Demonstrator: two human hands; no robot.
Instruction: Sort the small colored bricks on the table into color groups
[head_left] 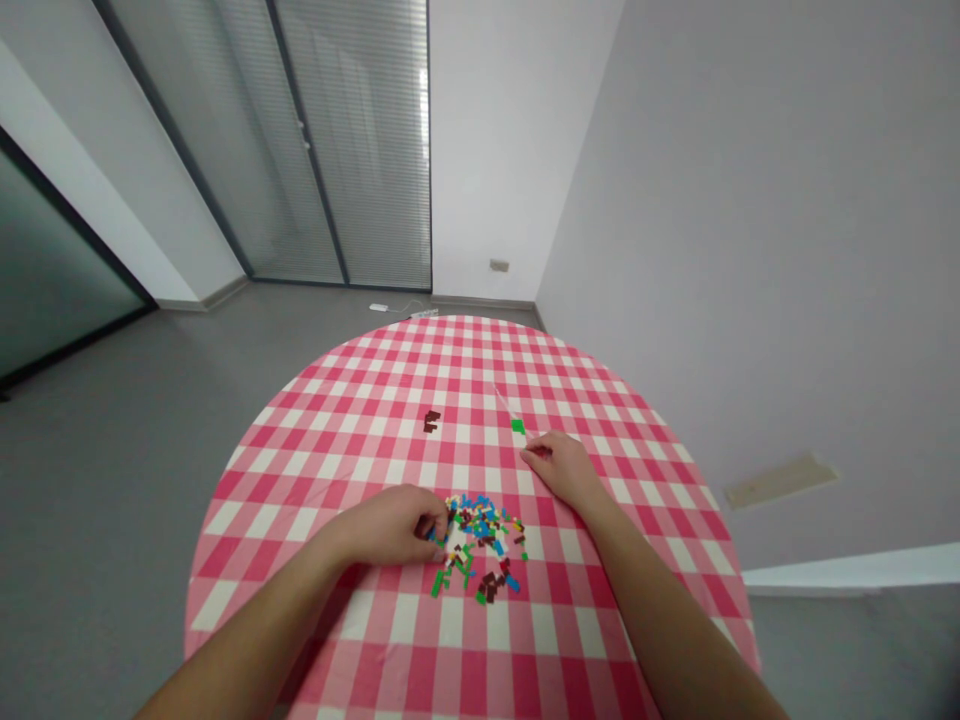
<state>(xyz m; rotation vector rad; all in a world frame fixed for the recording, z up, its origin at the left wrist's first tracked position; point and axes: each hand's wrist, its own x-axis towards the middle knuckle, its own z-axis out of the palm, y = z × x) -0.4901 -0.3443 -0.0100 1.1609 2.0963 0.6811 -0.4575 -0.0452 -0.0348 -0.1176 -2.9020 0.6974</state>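
Observation:
A pile of small, colourful toy building bricks (480, 522) is spread over the near middle of the table, in blue, green, dark brown, red, yellow and white. At its left edge is my left hand (401, 525), palm down, with the fingers curled in among the bricks; what lies between its fingertips is too small to make out. My right hand (559, 465) is beyond the pile to the right, its thumb and forefinger closed in a pinch. Just past those fingertips lies a small green block (517, 426). Farther left sits a dark brown cluster of bricks (431, 421).
A red-and-white checked cloth (360, 400) covers the round table. White wall (735, 250) rises to the right. Beyond the far edge, a power strip (424, 313) and a cable lie on the grey floor (217, 360), before a glass partition with blinds (367, 150).

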